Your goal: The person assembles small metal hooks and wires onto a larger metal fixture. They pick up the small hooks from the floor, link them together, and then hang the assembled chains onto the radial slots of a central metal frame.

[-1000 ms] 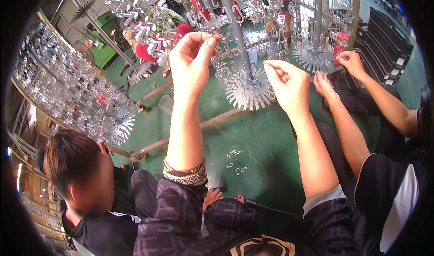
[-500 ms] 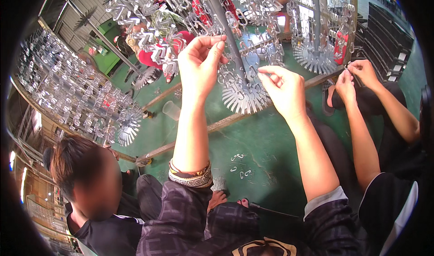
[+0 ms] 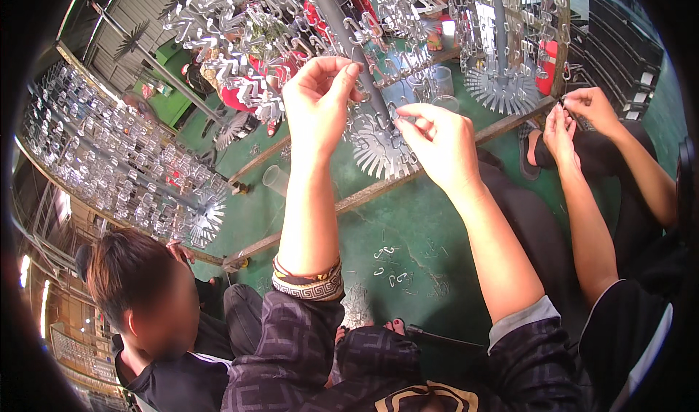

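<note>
My left hand [image 3: 319, 105] is raised beside a grey pole [image 3: 348, 37], its thumb and index finger closed in a pinch. What lies between those fingertips, if anything, is too small to make out. My right hand [image 3: 443, 148] is pinched as well, its fingertips at a small metal hook [image 3: 392, 113] hanging near the pole's lower end. Whether the fingers grip that hook cannot be told. Chains of shiny C-shaped hooks hang around the pole. Below them, a round metal rack end with fanned teeth [image 3: 384, 156] surrounds the pole's foot.
A wooden rail [image 3: 364, 193] crosses under the racks. Another hook-laden rack [image 3: 124, 164] stands at left. A co-worker's hands [image 3: 575, 124] work at right; a person [image 3: 145, 295] sits at lower left. Loose hooks [image 3: 389, 266] lie on the green floor, and a clear cup [image 3: 275, 180] lies nearby.
My right hand has moved a little left, closer to the pole and my left hand. My left hand stays nearly in place. The view has shifted slightly.
</note>
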`<state>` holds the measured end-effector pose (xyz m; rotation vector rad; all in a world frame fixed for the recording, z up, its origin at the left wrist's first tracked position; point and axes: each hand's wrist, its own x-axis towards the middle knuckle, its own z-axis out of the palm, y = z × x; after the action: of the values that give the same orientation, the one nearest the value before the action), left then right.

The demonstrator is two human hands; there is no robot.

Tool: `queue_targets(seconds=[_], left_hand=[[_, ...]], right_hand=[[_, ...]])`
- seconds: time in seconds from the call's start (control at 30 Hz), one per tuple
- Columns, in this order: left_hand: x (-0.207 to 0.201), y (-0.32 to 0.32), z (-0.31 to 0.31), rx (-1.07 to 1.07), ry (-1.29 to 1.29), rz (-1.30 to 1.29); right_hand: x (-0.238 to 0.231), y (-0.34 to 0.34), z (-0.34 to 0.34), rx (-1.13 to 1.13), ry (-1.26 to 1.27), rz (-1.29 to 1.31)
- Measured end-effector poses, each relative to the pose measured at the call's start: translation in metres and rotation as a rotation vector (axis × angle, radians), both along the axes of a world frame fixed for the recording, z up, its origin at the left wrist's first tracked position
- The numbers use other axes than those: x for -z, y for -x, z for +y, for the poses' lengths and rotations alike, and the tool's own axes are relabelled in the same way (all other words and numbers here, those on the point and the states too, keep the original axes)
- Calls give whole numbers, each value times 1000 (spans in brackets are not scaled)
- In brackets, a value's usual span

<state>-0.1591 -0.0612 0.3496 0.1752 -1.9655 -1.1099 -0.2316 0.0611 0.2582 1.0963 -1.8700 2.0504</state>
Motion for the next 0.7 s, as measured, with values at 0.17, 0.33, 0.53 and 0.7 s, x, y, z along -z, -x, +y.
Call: queue_targets(seconds=[0.17,0.33,0.53,0.7], left_hand=[[-6,-5,4,71,-92,-12],[-5,-8,2,102,-112,1],[-5,-15,-3,146,-93,-18],[-1,-11,-5,171,-85,-11]], right_hand=[[-14,10,-2,-9,57,115],[-23,18,-9,-64,-70,135],[-25,17,-9,-76,-134,125],[-27,21,-8,-62,-146,161]])
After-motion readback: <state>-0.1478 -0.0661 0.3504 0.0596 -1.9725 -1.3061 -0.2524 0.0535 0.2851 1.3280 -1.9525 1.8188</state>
